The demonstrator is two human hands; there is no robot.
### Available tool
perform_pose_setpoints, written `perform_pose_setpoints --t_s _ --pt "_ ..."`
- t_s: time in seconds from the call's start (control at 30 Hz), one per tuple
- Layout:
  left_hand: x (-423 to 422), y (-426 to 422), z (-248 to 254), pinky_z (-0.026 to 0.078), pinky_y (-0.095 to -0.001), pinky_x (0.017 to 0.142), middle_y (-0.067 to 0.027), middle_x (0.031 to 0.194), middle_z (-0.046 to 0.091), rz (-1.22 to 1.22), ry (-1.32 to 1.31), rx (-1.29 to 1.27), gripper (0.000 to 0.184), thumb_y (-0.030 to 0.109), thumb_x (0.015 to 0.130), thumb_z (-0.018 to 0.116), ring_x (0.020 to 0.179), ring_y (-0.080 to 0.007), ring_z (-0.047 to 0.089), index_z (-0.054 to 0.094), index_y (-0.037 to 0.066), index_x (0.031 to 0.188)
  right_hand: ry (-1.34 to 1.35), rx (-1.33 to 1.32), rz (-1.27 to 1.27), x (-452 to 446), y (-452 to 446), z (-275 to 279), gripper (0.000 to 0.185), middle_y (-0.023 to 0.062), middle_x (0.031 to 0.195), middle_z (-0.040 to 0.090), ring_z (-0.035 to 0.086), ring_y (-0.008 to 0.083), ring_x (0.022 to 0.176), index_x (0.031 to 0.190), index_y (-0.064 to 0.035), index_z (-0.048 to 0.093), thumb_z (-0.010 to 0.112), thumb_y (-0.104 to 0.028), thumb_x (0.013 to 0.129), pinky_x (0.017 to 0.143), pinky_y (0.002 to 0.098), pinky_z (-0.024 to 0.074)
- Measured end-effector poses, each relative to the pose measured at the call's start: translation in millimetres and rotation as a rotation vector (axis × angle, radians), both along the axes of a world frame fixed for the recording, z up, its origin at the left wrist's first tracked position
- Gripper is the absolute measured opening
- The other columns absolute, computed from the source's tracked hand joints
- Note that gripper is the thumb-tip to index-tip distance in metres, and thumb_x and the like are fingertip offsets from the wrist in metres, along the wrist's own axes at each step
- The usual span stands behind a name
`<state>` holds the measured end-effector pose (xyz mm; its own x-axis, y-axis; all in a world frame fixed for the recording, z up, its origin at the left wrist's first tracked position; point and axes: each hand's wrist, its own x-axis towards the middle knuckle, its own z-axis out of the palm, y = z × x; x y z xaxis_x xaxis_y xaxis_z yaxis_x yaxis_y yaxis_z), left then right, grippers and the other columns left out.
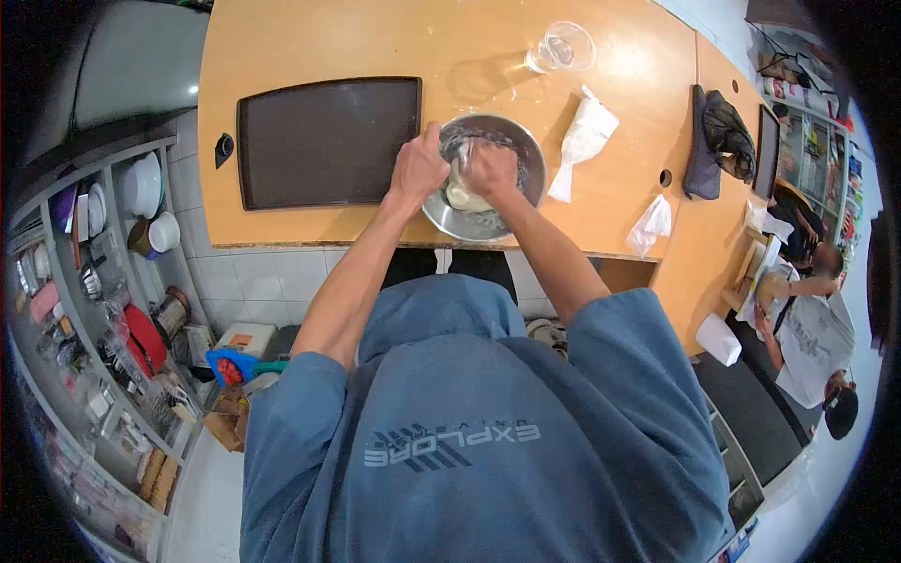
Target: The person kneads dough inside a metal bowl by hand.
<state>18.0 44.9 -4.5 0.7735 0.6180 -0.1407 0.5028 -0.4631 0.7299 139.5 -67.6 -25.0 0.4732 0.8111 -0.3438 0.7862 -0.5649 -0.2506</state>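
A round metal bowl (531, 150) stands at the near edge of the wooden table, with a pale, creamy lump (463, 195) inside. My left hand (419, 169) is closed on the bowl's left rim. Inside the bowl, my right hand (492, 169) is curled above the lump, its fingers pointing down and partly hidden. Something pale shows beside those fingers, too small to name. Right of the bowl lies a filled white piping bag (587, 131). To its left is a dark rectangular baking tray (328, 145).
A clear plastic cup (566, 45) is on the table's far side. A small white plastic bag (649, 225) lies by the near right edge. Dark mitts (718, 145) rest farther right. Cluttered shelves (103, 272) stand at left; another person (812, 319) is at right.
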Motion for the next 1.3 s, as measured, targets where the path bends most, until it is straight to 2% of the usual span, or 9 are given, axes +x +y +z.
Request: perform_pose_setpoints --t_s 0.1,0.33,0.43,0.53,0.77,1.0,1.1,1.2,1.3 --pt "-1 -1 1 0.055 -0.0554 0.073 -0.0319 0.088 0.066 0.013 -0.009 0.022 0.026 -0.005 0.076 0.057 0.083 -0.0514 0.066 0.050 -0.005 0.100 0.051 0.068 -0.042 0 -2 6 0.039 0.0258 0.087 0.072 0.073 0.0411 0.082 0.086 -0.0013 0.074 0.062 -0.038 0.087 0.074 0.0505 0.0583" --pt "1 1 -3 0.057 -0.0535 0.073 -0.0318 0.091 0.067 -0.019 -0.045 0.088 0.029 -0.005 0.075 0.060 0.083 -0.0499 0.068 0.051 -0.006 0.102 0.346 -0.121 -0.134 39 0 9 0.048 0.0334 0.092 0.069 0.069 0.0476 0.094 0.089 0.0094 0.072 0.064 -0.038 0.086 0.088 0.0523 0.0553" --pt "3 1 -6 0.055 -0.0550 0.076 -0.0306 0.092 0.067 -0.004 -0.011 0.077 0.028 -0.003 0.079 0.062 0.087 -0.0495 0.067 0.052 -0.004 0.105 0.351 -0.038 0.010 40 -4 9 0.052 0.0345 0.091 0.069 0.068 0.0474 0.093 0.087 0.0097 0.072 0.063 -0.042 0.090 0.085 0.0519 0.0561" --pt "3 0 -3 0.054 -0.0559 0.077 -0.0301 0.093 0.067 0.002 0.010 0.070 0.025 -0.002 0.082 0.062 0.089 -0.0492 0.066 0.052 -0.002 0.106 0.392 0.024 -0.046 33 -6 12 0.055 0.0354 0.089 0.068 0.069 0.0481 0.090 0.086 0.0094 0.072 0.063 -0.045 0.091 0.083 0.0522 0.0566" --pt "5 0 -8 0.053 -0.0568 0.077 -0.0302 0.093 0.068 0.016 0.028 0.073 0.019 0.001 0.085 0.060 0.090 -0.0500 0.067 0.053 -0.003 0.103 0.119 -0.027 -0.257 -21 -4 49 0.048 0.0310 0.088 0.071 0.071 0.0454 0.088 0.083 0.0035 0.075 0.064 -0.043 0.090 0.079 0.0520 0.0577" --pt "5 -1 -7 0.056 -0.0557 0.072 -0.0322 0.087 0.067 0.000 -0.030 0.095 0.024 -0.002 0.077 0.059 0.082 -0.0512 0.067 0.051 -0.004 0.099 -0.069 0.092 -0.037 -54 -31 51 0.038 0.0245 0.110 0.068 0.065 0.0404 0.106 0.103 -0.0019 0.069 0.056 -0.037 0.094 0.088 0.0568 0.0518" --pt "6 -1 -4 0.056 -0.0561 0.072 -0.0325 0.086 0.067 0.002 -0.013 0.085 0.023 -0.002 0.077 0.059 0.081 -0.0514 0.067 0.051 -0.004 0.098 0.118 -0.102 -0.035 -46 -25 53 0.040 0.0227 0.121 0.064 0.063 0.0393 0.112 0.108 -0.0022 0.067 0.054 -0.037 0.094 0.088 0.0575 0.0501" --pt "6 0 -4 0.056 -0.0565 0.071 -0.0328 0.086 0.066 0.012 -0.044 0.092 0.023 -0.002 0.077 0.059 0.081 -0.0516 0.066 0.051 -0.003 0.098 -0.064 0.140 0.043 -45 -35 35 0.041 0.0219 0.127 0.062 0.061 0.0378 0.114 0.114 -0.0031 0.067 0.053 -0.037 0.094 0.090 0.0549 0.0496" --pt "5 -2 -3 0.055 -0.0574 0.071 -0.0327 0.086 0.066 0.020 -0.055 0.075 0.023 -0.002 0.077 0.058 0.081 -0.0520 0.066 0.051 -0.003 0.098 -0.077 0.117 0.051 -42 -36 19 0.042 0.0210 0.128 0.062 0.059 0.0382 0.120 0.117 -0.0043 0.066 0.054 -0.037 0.093 0.097 0.0558 0.0461"
